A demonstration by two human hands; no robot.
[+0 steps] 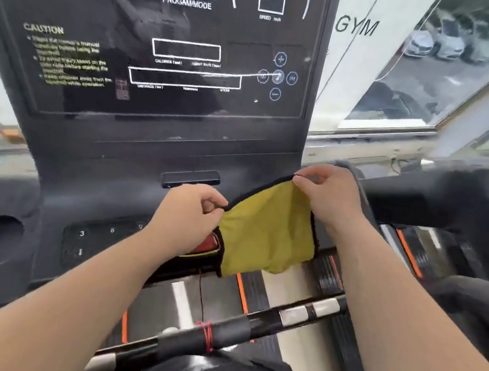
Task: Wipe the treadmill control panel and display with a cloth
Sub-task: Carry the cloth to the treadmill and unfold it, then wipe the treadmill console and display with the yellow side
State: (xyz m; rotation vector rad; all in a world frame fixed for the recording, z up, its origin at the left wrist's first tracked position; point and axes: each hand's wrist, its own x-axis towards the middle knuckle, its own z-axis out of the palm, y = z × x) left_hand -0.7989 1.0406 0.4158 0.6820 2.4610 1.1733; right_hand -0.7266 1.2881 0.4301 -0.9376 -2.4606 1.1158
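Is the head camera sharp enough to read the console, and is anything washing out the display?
Head view: the large labels on the display read, but the small caution text is smeared; daylight from the window reflects as a haze on the glass; wide-angle bending curves the edges; both hands and the yellow cloth are clear.

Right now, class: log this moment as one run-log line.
left hand: pinching yellow cloth | right hand: pinching cloth | display: untouched
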